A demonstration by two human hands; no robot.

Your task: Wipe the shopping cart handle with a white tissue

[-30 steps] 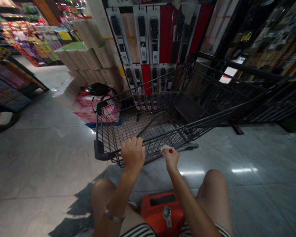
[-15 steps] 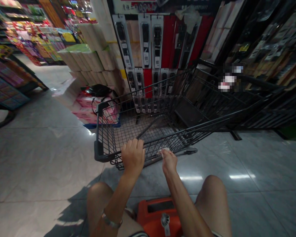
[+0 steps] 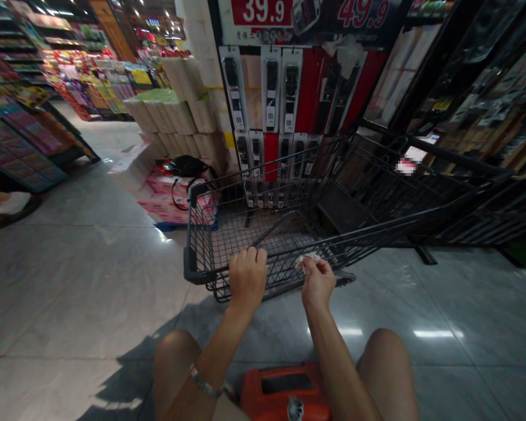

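Observation:
A dark wire shopping cart stands across the middle of the head view, its basket holding nothing that I can make out. My left hand has its fingers wrapped over the cart's near top rail, close to the left corner. Just right of it, my right hand pinches a crumpled white tissue between thumb and fingers, in front of the cart's near side. An orange case-like object lies between my knees.
Behind the cart, a rack of packaged straps hangs under price signs. Stacked paper packs and pink packages with a black bag stand at the left. Dark shelving fills the right. Grey tiled floor spreads out at the left.
The view has shifted, so the cart sits slightly further right. My right hand has moved right and a little away from my left hand, still with the tissue. My left hand stays on the rail.

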